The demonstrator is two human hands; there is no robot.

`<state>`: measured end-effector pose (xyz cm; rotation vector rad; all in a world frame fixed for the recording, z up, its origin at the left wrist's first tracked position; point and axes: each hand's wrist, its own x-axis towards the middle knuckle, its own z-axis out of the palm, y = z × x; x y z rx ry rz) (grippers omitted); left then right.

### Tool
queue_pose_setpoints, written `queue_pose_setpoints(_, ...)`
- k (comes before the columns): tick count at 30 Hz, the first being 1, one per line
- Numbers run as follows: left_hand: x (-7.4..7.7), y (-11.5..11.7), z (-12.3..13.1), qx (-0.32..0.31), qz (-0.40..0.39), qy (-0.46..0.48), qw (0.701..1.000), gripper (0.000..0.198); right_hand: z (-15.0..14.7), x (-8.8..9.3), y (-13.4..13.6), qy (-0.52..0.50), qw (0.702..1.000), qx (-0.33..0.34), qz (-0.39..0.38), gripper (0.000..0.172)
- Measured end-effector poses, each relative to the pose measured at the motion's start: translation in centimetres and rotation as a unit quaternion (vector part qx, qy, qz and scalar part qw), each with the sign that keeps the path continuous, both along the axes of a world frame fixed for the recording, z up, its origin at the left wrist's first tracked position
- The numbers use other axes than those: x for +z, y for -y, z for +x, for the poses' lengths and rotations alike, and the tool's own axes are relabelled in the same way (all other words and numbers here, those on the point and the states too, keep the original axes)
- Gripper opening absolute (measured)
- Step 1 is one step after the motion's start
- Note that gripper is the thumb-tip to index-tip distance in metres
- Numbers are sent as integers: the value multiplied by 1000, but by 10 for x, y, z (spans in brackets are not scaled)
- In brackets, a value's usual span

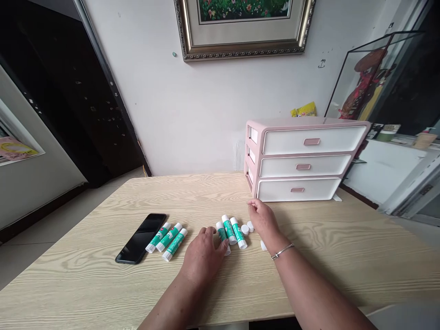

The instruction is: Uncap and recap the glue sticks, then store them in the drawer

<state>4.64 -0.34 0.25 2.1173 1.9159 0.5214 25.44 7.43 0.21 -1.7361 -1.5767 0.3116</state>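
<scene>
My left hand point(205, 253) is closed on a green-and-white glue stick point(222, 231), its thumb and fingertips on either side of it. Two more glue sticks point(233, 233) lie just to the right, close together on the wooden table. Beyond them are loose white caps point(244, 229), and another cap point(263, 245) is partly covered by my right wrist. My right hand point(264, 219) rests over the table near these caps, fingers curled together; whatever they may hold is hidden. Three other glue sticks point(169, 238) lie side by side to the left of my left hand.
A black phone point(141, 239) lies left of the separate glue sticks. At the table's back right stands a pink-and-white drawer unit point(302, 166), with a yellow packet point(305, 110) on or behind its top. The table point(85, 275) meets a white wall at the back.
</scene>
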Motion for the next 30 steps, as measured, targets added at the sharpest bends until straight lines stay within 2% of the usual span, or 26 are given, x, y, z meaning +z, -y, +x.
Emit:
queue_pose_setpoints(6,10,-4,5,22,-19,-56,998,24,-8,-3,3,-65,995,60,49,29)
queue_pose_setpoints(12,10,-2,1,17,3,-127,992,25,-12,4,12,-93,986,114,77,26)
queue_pose_setpoints(16,1,2,-6,24,40,-76,996,25,-20,16,27,-89,977,171,91,30)
queue_pose_setpoints(21,-10,9,-3,-65,100,-18,993,25,-29,22,44,-50,953,287,83,37)
queue_pose_setpoints(24,-5,13,6,-97,100,-8,990,24,-32,20,46,-15,953,295,64,38)
queue_pose_setpoints(30,10,18,12,-107,59,33,992,28,-35,22,47,-1,948,316,24,35)
